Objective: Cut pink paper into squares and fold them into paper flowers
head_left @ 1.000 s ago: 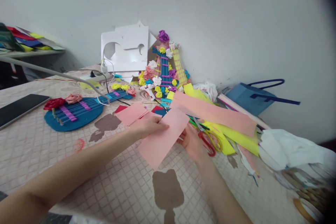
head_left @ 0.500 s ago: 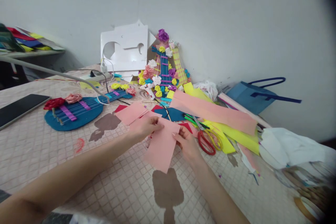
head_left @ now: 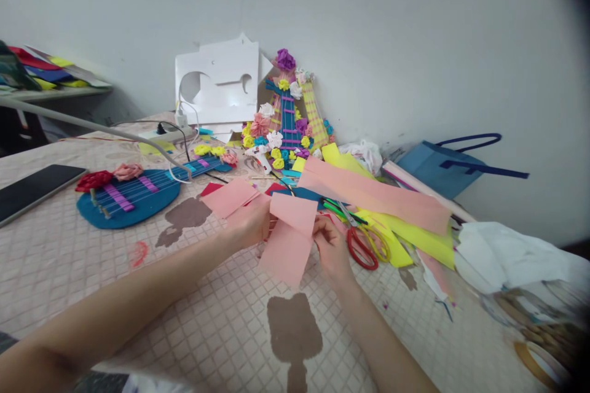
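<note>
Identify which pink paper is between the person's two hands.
The small bent sheet, with the left hand and right hand either side; other small pink pieces lie left, the long pink strip right.

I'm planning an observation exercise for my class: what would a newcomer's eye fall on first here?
Probably the colourful cluster of flower-trimmed guitar shapes, standing at the back by the pale wall. Next might come the pink sheet held between the left hand and the right hand near the centre. The blue guitar shape lying on the table at left also stands out.
</note>
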The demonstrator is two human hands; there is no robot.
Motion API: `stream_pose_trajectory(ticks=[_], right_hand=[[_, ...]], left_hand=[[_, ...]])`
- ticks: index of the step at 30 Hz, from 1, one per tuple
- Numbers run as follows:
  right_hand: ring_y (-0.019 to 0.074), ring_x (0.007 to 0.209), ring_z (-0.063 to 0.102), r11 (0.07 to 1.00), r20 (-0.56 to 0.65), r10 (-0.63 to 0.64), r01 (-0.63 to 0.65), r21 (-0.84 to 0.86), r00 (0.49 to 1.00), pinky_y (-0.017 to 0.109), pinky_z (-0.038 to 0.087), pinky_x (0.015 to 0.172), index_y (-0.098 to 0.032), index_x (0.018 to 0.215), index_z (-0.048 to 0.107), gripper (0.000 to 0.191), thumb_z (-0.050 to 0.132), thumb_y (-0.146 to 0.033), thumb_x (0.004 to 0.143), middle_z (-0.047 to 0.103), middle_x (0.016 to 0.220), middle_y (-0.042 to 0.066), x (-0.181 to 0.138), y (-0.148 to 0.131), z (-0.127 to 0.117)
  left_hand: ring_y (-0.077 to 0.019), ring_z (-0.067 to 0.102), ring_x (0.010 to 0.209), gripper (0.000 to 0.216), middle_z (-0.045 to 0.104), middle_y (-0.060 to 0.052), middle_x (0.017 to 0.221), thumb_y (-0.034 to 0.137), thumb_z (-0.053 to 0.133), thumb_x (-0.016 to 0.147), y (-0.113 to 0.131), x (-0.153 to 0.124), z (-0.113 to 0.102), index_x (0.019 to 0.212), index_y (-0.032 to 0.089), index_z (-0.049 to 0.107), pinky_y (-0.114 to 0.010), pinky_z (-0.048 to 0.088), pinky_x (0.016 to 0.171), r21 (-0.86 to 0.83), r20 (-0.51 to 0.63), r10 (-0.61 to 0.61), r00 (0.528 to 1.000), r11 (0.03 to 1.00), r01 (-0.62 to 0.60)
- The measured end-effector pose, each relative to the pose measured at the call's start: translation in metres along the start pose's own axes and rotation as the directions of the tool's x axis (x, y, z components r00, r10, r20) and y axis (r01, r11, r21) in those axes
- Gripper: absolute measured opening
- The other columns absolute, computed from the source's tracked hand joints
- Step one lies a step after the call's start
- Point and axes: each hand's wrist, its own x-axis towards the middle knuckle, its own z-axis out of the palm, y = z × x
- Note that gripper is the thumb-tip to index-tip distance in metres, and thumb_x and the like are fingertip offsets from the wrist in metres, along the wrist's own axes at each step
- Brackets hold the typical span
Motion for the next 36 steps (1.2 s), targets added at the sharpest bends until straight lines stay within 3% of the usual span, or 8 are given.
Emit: stream_pose_trajectory(ticks=[4, 8, 10, 13, 19, 24, 29, 36], right_hand=[[0.0222, 0.102, 0.050, 1.000, 0.002, -0.029, 0.029, -0.002, 1.000, 0.035, 0.035, 0.091, -0.023, 0.060, 0.058, 0.012, 0.060, -0.019, 0.071, 0.059, 0.096, 0.002, -0.001, -0.005, 0.001], [0.0220, 0.106, 0.050, 1.000, 0.002, -0.006, 0.006, 0.024, 1.000, 0.035, 0.033, 0.095, -0.023, 0.060, 0.059, 0.011, 0.063, -0.019, 0.070, 0.060, 0.098, 0.002, -0.001, -0.009, 0.002], [0.0207, 0.102, 0.052, 0.997, -0.012, 0.040, -0.039, 0.064, 0.999, 0.034, 0.037, 0.090, -0.024, 0.071, 0.061, 0.002, 0.061, -0.023, 0.073, 0.060, 0.099, 0.001, -0.002, -0.008, 0.003], [0.0185, 0.086, 0.057, 0.981, -0.021, 0.140, -0.136, 0.141, 0.990, 0.032, 0.045, 0.073, -0.027, 0.091, 0.059, 0.014, 0.054, -0.036, 0.081, 0.060, 0.096, 0.001, -0.002, -0.004, 0.005], [0.0179, 0.069, 0.058, 0.921, 0.086, 0.337, -0.347, 0.176, 0.938, 0.029, 0.044, 0.062, -0.022, 0.087, 0.061, 0.028, 0.070, -0.043, 0.070, 0.065, 0.078, 0.000, -0.005, -0.002, 0.010], [0.0146, 0.065, 0.055, 0.921, 0.027, 0.346, -0.345, 0.180, 0.938, 0.027, 0.042, 0.061, -0.021, 0.077, 0.061, 0.025, 0.076, -0.035, 0.063, 0.063, 0.072, -0.002, -0.005, 0.001, 0.009], [0.0153, 0.066, 0.056, 0.919, -0.015, 0.353, -0.343, 0.195, 0.936, 0.028, 0.043, 0.061, -0.022, 0.078, 0.060, 0.027, 0.077, -0.036, 0.062, 0.063, 0.073, -0.002, -0.003, 0.001, 0.008], [0.0151, 0.066, 0.057, 0.897, 0.057, 0.392, -0.396, 0.195, 0.918, 0.026, 0.043, 0.059, -0.023, 0.083, 0.061, 0.031, 0.076, -0.041, 0.063, 0.064, 0.074, -0.002, -0.001, -0.009, 0.005]], left_hand=[[-0.0273, 0.061, 0.098, 0.067, 0.067, -0.013, 0.101, 0.074, 0.053, 0.067, 0.000, -0.005, -0.003, 0.095, 0.014, 0.063, -0.032, 0.049, 0.074, -0.005, 0.123, -0.058, 0.991, 0.998, 0.059], [-0.0240, 0.063, 0.085, 0.057, 0.068, -0.012, 0.094, 0.060, 0.070, 0.062, 0.001, -0.012, -0.003, 0.092, 0.012, 0.065, -0.029, 0.048, 0.067, 0.163, 0.104, -0.040, 0.994, 0.986, 0.022], [-0.0198, 0.063, 0.076, 0.051, 0.068, -0.010, 0.087, 0.050, 0.077, 0.058, -0.001, -0.013, -0.003, 0.089, 0.010, 0.065, -0.025, 0.045, 0.059, 0.304, 0.086, 0.007, 0.996, 0.952, -0.033], [-0.0141, 0.058, 0.064, 0.047, 0.065, -0.006, 0.077, 0.045, 0.078, 0.057, -0.003, -0.009, -0.005, 0.085, 0.009, 0.064, -0.021, 0.038, 0.050, 0.394, 0.066, 0.074, 0.995, 0.914, -0.094], [-0.0118, 0.055, 0.059, 0.044, 0.062, -0.003, 0.073, 0.042, 0.078, 0.058, -0.007, -0.003, -0.009, 0.084, 0.011, 0.062, -0.020, 0.033, 0.046, 0.421, 0.057, 0.103, 0.993, 0.899, -0.117], [-0.0137, 0.058, 0.065, 0.042, 0.062, -0.003, 0.074, 0.042, 0.078, 0.059, -0.009, -0.006, -0.005, 0.086, 0.013, 0.062, -0.021, 0.038, 0.051, 0.384, 0.102, 0.082, 0.991, 0.916, -0.115], [-0.0089, 0.046, 0.051, 0.039, 0.054, 0.001, 0.061, 0.045, 0.078, 0.056, -0.009, -0.010, -0.003, 0.070, 0.014, 0.058, -0.020, 0.029, 0.045, 0.476, 0.086, 0.075, 0.993, 0.873, -0.107], [-0.0099, 0.044, 0.053, 0.039, 0.052, 0.002, 0.060, 0.051, 0.072, 0.060, -0.003, -0.009, -0.005, 0.066, 0.015, 0.058, -0.021, 0.028, 0.048, 0.588, 0.137, 0.091, 0.986, 0.794, -0.155]])
